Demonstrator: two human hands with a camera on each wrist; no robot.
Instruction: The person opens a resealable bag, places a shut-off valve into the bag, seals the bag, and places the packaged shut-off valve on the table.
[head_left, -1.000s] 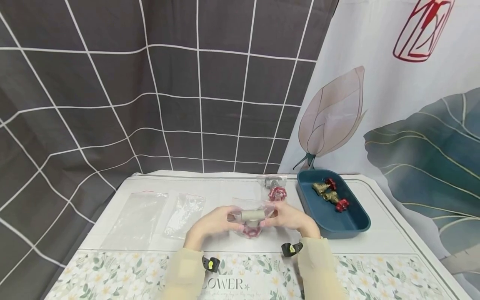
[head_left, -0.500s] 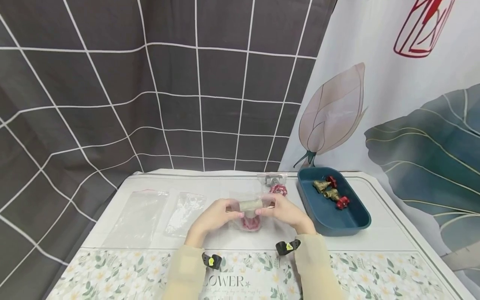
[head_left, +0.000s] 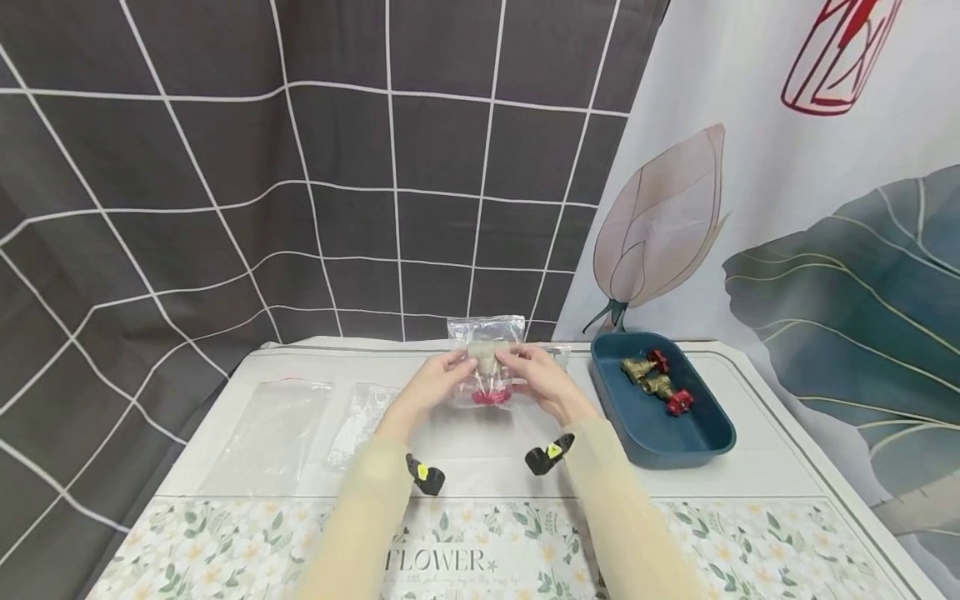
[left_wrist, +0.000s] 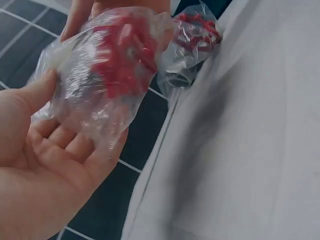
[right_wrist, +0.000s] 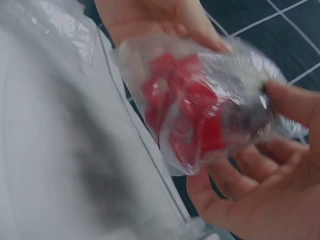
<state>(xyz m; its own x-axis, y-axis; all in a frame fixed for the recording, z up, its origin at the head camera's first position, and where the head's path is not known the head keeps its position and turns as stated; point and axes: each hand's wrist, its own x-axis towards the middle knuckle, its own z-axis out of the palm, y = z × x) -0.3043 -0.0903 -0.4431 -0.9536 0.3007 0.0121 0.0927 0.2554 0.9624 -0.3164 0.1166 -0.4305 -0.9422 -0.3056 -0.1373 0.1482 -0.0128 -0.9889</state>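
Desk (head_left: 483, 467): white top, floral strip (head_left: 750, 550) along near edge
Room: dark grid curtain (head_left: 337, 150) behind, leaf-print curtain (head_left: 750, 167) at right
Clear bags (head_left: 262, 442): 2, flat on desk, left side
Bagged valve (head_left: 487, 375): between both hands, over desk
Left hand (head_left: 429, 387), right hand (head_left: 546, 383): fingers clamped on it from opposite sides
Head view only: 2 brass valves (head_left: 657, 386) in blue tub (head_left: 667, 458)
Left wrist view: second bagged valve (left_wrist: 192, 40), red wheel clear (mostly hidden from head)

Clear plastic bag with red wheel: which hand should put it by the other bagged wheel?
Right hand, probably: it grips the clear plastic bag, and it's nearer the other bagged red wheel.
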